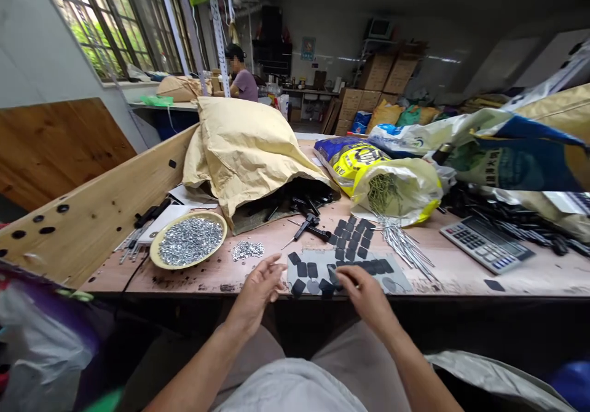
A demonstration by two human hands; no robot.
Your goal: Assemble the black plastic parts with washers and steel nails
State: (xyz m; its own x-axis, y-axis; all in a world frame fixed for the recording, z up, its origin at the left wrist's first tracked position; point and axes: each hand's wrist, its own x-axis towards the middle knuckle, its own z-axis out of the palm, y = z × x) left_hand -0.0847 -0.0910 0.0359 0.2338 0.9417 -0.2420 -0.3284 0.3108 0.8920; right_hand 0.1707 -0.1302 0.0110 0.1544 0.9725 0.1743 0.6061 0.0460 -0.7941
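Here we go: L hand [258,290] wide open, fingers spread, nothing in it, just left of grey sheet [354,272]. R hand [367,296] over the sheet, fingers curled down at dark pads [307,269]; can't tell if gripping. Pads in an uneven row across sheet, betw. the hands & on under R hand, w/ bare grey patches & round grey shapes by both hands. Block of pads [353,237] in tight rows just past the hands, off the sheet. Lone pad [494,285] far right of R hand, on table [452,273].

Left of L hand: dish [153,257] heaped w/ washers [191,241], small washer spill [247,250] betw. dish & hand. Past the hands: black tool [306,227], big kraft bag [244,154] spilling black parts [299,200], right up against the work area. Right of R hand: loose nails [405,246] fanning from yellow sack [396,190], then calculator [486,244]. Far back past the bag, co-worker [242,77] at another table.
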